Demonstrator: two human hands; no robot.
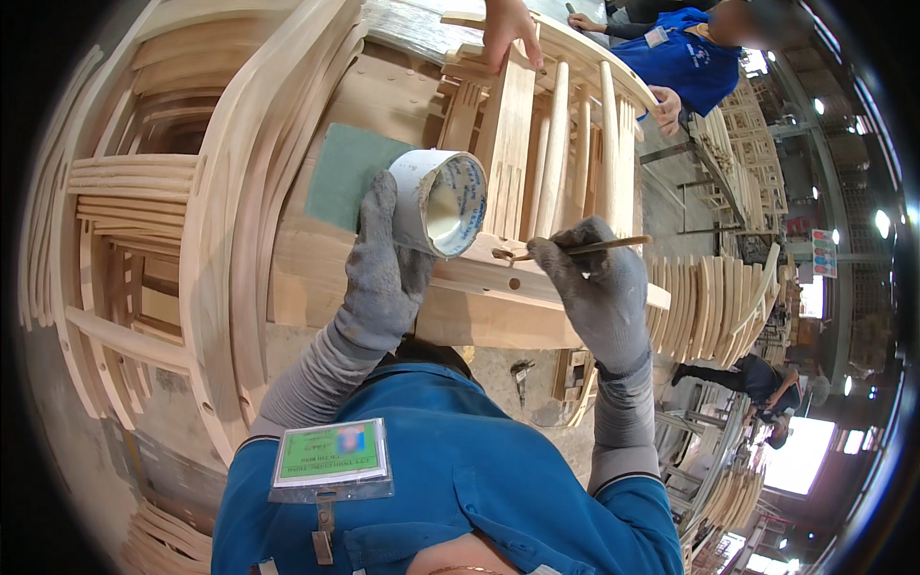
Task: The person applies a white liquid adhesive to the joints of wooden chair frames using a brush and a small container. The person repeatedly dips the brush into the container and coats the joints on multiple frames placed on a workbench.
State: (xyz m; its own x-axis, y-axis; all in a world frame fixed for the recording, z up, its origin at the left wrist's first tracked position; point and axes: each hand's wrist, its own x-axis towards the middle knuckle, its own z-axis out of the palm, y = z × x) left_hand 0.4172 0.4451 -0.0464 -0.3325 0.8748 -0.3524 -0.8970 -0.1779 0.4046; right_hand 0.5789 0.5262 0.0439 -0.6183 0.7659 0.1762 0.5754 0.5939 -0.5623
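My left hand, in a grey glove, is closed round a white round cup. The cup tilts toward me, and a whitish, glue-like liquid shows inside it. In my gloved right hand, the fingers pinch a thin brown stick. Its left end is at a slot in a pale wooden rail, just right of the cup. Beyond that rail lie several round wooden spindles and flat slats of a frame.
Another person's bare hand rests on the far end of a slat. A person in a blue shirt stands at the far right, a hand by the frame. Stacked curved wooden frames rise on the left. A green sheet lies behind the cup.
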